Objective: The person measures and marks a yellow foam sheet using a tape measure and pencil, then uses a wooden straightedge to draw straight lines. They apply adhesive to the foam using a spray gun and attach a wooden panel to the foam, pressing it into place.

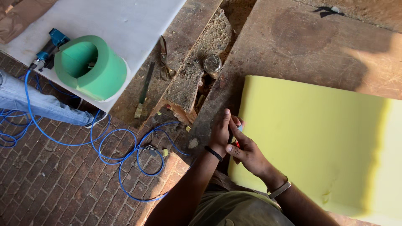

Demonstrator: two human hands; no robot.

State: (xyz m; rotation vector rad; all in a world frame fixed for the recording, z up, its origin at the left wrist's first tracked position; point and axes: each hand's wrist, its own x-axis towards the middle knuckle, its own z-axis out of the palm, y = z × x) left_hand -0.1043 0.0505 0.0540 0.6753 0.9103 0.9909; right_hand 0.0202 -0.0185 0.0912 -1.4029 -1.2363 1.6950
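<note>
**Holding a small red thing at the foam's edge**

Looking down through the head camera, I see my two hands pressed together at the left edge of a yellow foam sheet (pixel 318 142). The left hand (pixel 220 134) has its fingers stretched up and wears a dark band at the wrist. The right hand (pixel 247 152) folds over it from the right, with a strap on its wrist. Between them sits a small red object (pixel 237 143), mostly hidden, so I cannot tell what it is; both hands are closed around it. The foam lies flat on a worn brown surface (pixel 301 46), and the hands hover just at its near left corner.

Farther left, well apart from the hands, a green foam ring (pixel 94 69) rests on a white sheet (pixel 125 21), with a blue pneumatic tool (pixel 48 48) just beside it. A blue hose (pixel 125 159) loops across the brick floor (pixel 50 188). Scissors (pixel 164 60) and a narrow blade (pixel 143 90) lie on a rough wooden board (pixel 184 25). Another person's leg in light jeans (pixel 37 102) shows at the left edge.
</note>
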